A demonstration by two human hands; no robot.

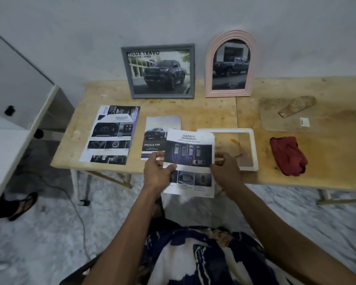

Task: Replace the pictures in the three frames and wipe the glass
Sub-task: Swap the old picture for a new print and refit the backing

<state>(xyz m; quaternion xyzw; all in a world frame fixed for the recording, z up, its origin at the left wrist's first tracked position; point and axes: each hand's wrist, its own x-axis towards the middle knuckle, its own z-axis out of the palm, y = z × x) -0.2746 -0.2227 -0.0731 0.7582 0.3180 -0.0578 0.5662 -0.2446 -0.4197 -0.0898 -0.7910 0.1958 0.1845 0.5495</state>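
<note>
I hold a printed "SAFETY" page (190, 153) over the table's front edge, my left hand (157, 171) pinching its left side and my right hand (226, 169) gripping its right side. Behind it a white frame (253, 147) lies flat on the wooden table (214, 108), partly covered by the page. A grey frame (159, 70) and a pink arched frame (230, 64), each showing a truck picture, lean upright against the wall. A "DOUBLE CAB" picture (154, 136) and an "ADVANCED" page (111, 134) lie on the table to the left. A crumpled red cloth (288, 155) rests at the right.
A brown backing board (284, 118) with its stand lies at the back right of the table. A white cabinet (19, 112) stands to the left. A cable (70, 200) and dark sandals (14, 206) lie on the marbled floor below.
</note>
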